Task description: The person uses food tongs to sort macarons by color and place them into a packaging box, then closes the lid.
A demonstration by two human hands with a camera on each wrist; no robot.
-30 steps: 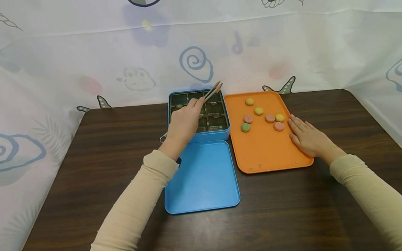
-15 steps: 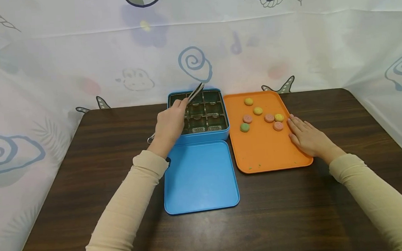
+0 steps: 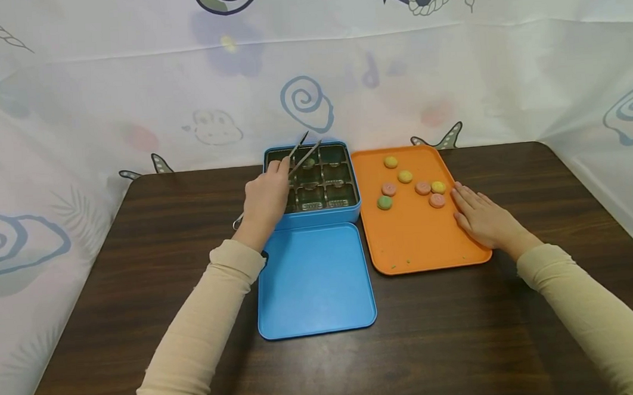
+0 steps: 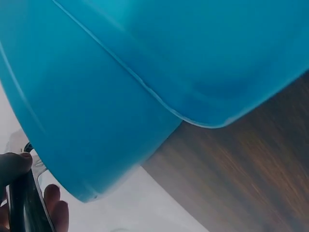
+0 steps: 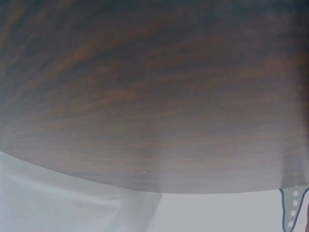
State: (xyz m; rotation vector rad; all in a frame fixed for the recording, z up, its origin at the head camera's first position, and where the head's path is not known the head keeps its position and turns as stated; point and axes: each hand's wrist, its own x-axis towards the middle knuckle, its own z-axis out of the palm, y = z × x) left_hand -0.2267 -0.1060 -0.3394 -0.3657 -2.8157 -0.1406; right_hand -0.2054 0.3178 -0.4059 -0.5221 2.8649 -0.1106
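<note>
Above the blue box [image 3: 317,218], the tongs [image 3: 305,158] in the left hand [image 3: 267,194] have just changed: half a second ago their two arms lay together, and now the tips stand apart. Beneath them, in the far middle compartment, a small greenish shape [image 3: 309,163] shows, though too small to identify; I judge that a piece has just been let go there, so one placing is probably done. The left hand grips the tongs, thumb and fingers around them. The right hand [image 3: 481,217] lies with fingers straight and close together, resting on the right edge of the orange tray [image 3: 421,240], just as before. On that tray, towards its far half, are seven rounds, the count unchanged: three yellow rounds [image 3: 405,177], three pink rounds [image 3: 423,187] and one green round [image 3: 384,202]. There is one box, one orange tray and one blue tray [image 3: 315,281], plus one pair of tongs. Six compartments show in the box's middle and right columns; the hand partly hides the left one.
</note>
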